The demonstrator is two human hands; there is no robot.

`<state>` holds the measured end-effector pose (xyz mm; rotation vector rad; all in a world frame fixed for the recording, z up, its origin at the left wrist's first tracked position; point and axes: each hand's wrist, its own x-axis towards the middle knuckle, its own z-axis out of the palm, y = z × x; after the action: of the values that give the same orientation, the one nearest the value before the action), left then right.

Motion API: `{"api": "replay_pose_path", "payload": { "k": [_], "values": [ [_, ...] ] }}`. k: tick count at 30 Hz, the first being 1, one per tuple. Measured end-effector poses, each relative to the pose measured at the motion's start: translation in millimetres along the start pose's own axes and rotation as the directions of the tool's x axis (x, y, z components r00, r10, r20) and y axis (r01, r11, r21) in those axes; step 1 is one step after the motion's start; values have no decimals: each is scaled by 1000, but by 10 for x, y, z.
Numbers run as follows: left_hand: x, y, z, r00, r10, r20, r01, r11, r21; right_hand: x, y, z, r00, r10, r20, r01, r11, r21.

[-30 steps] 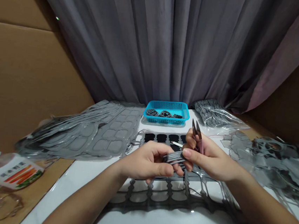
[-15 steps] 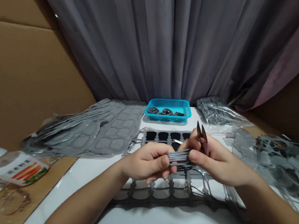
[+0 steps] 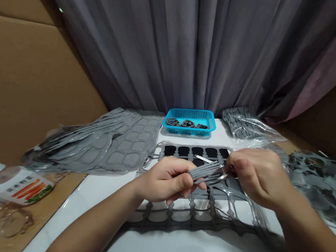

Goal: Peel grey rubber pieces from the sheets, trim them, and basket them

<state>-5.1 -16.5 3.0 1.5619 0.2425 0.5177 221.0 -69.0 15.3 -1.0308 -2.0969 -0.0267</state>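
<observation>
The left hand (image 3: 165,179) is clamping a bundle of grey strips (image 3: 206,172) above the middle of the desk (image 3: 89,197), while the right hand (image 3: 258,174) is gripping thread snips (image 3: 222,174), their blades touching the bundle. A moulded grey sheet (image 3: 188,219) is lying beneath both hands. A blue basket (image 3: 189,122) of dark loops is sitting at the far edge, just beside a plastic bag (image 3: 245,125). A water bottle (image 3: 16,184) is lying beyond the left edge. Since the earlier frame, the snips are tipping from upright to sideways, and the right hand is shifting rightward.
</observation>
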Motion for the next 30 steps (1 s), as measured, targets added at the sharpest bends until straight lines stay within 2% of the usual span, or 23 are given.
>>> {"api": "replay_pose_path", "payload": {
  "k": [5, 9, 13, 26, 30],
  "values": [
    [-10, 17, -8, 999, 29, 24, -31, 996, 81, 51, -20, 30, 996, -71, -53, 61, 982, -181],
    [-9, 25, -15, 996, 76, 49, -82, 985, 149, 67, -41, 20, 995, -87, -56, 71, 966, -248],
    [-4, 30, -19, 986, 139, 95, -158, 960, 231, 61, -56, 13, 995, -92, -40, 79, 966, -247],
    [42, 92, -13, 968, 213, 132, -247, 904, 348, 41, -124, 47, 996, -71, -63, 55, 974, -219],
    [48, 106, 3, 969, 222, 112, -248, 903, 350, 40, -140, 47, 996, -70, -64, 54, 974, -218]
  ]
}}
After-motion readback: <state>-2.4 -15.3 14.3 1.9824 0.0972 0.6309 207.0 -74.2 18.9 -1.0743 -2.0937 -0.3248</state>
